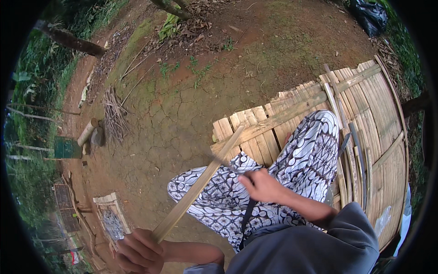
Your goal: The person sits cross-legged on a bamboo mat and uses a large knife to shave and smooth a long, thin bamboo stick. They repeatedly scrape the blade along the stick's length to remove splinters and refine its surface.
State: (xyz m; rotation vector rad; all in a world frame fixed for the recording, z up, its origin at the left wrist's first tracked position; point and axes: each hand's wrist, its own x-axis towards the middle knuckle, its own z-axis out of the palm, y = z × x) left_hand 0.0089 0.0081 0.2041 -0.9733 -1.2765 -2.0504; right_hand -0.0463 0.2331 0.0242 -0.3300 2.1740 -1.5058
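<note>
Head view shows the left hand (137,252) at lower left, fingers wrapped around a long pale bamboo strip (200,184) slanting up-right toward the slatted bamboo bench (378,114), while the nearer right hand (261,185) grips a dark blade (223,163) against its middle.

A slatted bamboo platform (374,114) fills the right side, a crossbar (292,112) running across its slats. Loose bamboo strips (353,150) lie on it at the right. To the left, cracked bare earth (182,118) carries a far bundle of thin sticks (114,116).

Hands (137,251) on bamboo strip (200,183)
</note>
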